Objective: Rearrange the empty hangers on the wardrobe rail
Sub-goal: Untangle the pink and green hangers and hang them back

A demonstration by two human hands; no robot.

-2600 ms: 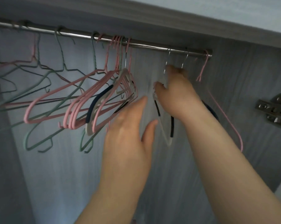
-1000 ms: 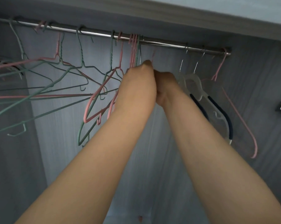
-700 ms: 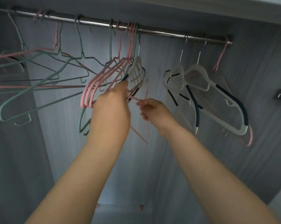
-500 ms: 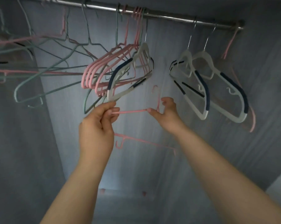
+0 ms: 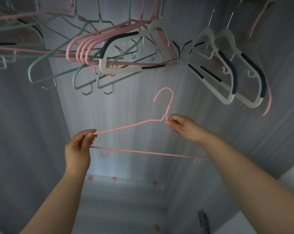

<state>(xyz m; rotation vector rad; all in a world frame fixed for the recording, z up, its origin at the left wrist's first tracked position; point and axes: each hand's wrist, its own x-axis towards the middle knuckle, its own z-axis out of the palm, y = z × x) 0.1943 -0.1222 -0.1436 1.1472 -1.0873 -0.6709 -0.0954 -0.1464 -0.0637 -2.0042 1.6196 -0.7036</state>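
You hold one pink wire hanger (image 5: 142,151) in the open, below the hung ones, its hook up and catching nothing. Your left hand (image 5: 78,146) pinches its left shoulder end; your right hand (image 5: 181,125) pinches the neck just under the hook. Above hang green wire hangers (image 5: 41,78), a pink bunch (image 5: 78,48) and white hangers with navy grips (image 5: 227,68). A blurred pink one seems to hang at far right.

Left hand (image 5: 78,146) and right hand (image 5: 181,124) pinch a pink wire hanger (image 5: 126,126) below the hung hangers (image 5: 119,53)
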